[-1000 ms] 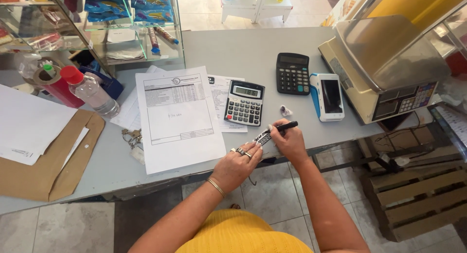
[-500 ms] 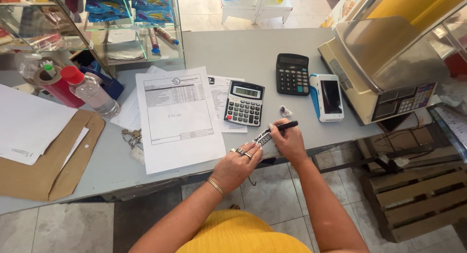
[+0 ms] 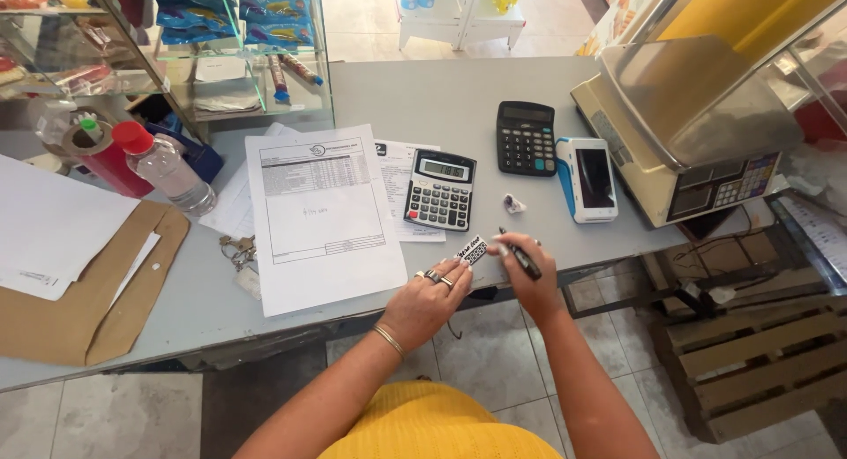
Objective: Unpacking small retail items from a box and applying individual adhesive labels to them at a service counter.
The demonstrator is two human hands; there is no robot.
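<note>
the small white label [image 3: 472, 250] with dark handwriting sits at the near edge of the grey table [image 3: 423, 88], right between the two hands, its long axis running slantwise from lower left up to the right. the left hand [image 3: 426, 302] comes at it from below and to the left, ringed fingers stretched forward so the fingertips pinch or press the label's lower-left end; whether it is lifted off the table or lying flat i cannot tell. the right hand [image 3: 527, 269] is just to the label's right, closed around a black marker [image 3: 520, 258] whose body lies diagonally, tip toward the upper left and close to the label's right end. so both hands are about equally near, the left holding the label, the right gripping the pen. just beyond the label stands a silver calculator [image 3: 440, 191], with a printed sheet [image 3: 322, 216] to its left, a black calculator [image 3: 526, 138] and a white card terminal [image 3: 588, 179] further right, and a scale [image 3: 693, 124] at the far right.
</note>
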